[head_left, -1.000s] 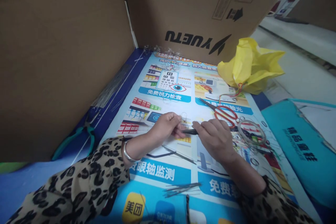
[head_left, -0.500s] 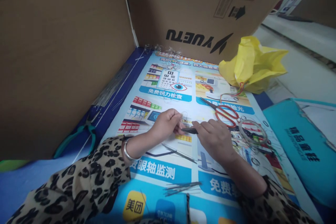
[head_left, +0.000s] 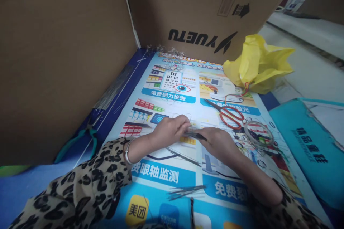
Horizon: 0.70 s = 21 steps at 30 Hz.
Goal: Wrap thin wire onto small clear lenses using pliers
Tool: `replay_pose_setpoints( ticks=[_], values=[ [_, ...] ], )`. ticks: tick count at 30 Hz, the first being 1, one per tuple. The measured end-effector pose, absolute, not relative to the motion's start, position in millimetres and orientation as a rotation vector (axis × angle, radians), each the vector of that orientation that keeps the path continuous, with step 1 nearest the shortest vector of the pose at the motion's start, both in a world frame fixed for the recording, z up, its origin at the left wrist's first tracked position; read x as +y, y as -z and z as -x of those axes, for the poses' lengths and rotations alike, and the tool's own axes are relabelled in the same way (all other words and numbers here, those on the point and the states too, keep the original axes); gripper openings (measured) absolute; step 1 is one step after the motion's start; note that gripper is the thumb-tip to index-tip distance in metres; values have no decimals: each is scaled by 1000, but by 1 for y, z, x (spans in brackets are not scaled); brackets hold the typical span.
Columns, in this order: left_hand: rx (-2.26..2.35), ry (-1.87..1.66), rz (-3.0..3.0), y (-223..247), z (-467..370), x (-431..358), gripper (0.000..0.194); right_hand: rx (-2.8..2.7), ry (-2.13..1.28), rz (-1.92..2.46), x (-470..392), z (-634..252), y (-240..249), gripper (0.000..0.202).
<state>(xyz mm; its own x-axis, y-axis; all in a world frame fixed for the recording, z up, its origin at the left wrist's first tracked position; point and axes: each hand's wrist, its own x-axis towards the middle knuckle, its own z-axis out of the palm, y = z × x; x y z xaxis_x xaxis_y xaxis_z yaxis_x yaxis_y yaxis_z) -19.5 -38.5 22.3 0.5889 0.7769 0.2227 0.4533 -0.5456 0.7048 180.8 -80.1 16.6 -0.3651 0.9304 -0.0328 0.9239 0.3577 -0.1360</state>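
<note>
My left hand (head_left: 172, 128) is closed in a pinch over the middle of the printed sheet. A thin wire (head_left: 186, 115) loops faintly above its fingertips. Close beside it, my right hand (head_left: 219, 145) is wrapped around a slim dark tool (head_left: 197, 135), whose tip reaches the left fingertips. The tool's exact kind is blurred. Below the hands lie several cut wire pieces (head_left: 185, 192) and a few dark thin rods (head_left: 184, 157).
Red-handled scissors (head_left: 231, 117) and a clear tape-like ring (head_left: 258, 135) lie right. Teal-handled pliers (head_left: 90, 132) and a bundle of straight wires (head_left: 114, 89) lie left. Cardboard walls (head_left: 199, 3) stand behind and left. A yellow bag (head_left: 258, 66) and teal shoebox (head_left: 309, 150) border the right.
My right hand has turned, and the dark tool now slants down to the right. My left hand has shifted slightly right, its fingers more curled over.
</note>
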Motion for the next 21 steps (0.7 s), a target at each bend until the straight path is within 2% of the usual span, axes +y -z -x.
replay_pose_setpoints(
  ticks=[6, 13, 21],
  values=[
    [1066, -625, -1882, -28, 23, -28, 26, -2458, 75, 1716, -77, -183, -9, 21],
    [1010, -581, -1379, -21, 21, -26, 34, -2347, 630, 1341, -82, -180, -13, 19],
    [948, -578, -1443, -21, 14, -34, 34, -2409, 840, 1095, -87, -173, -16, 26]
  ],
)
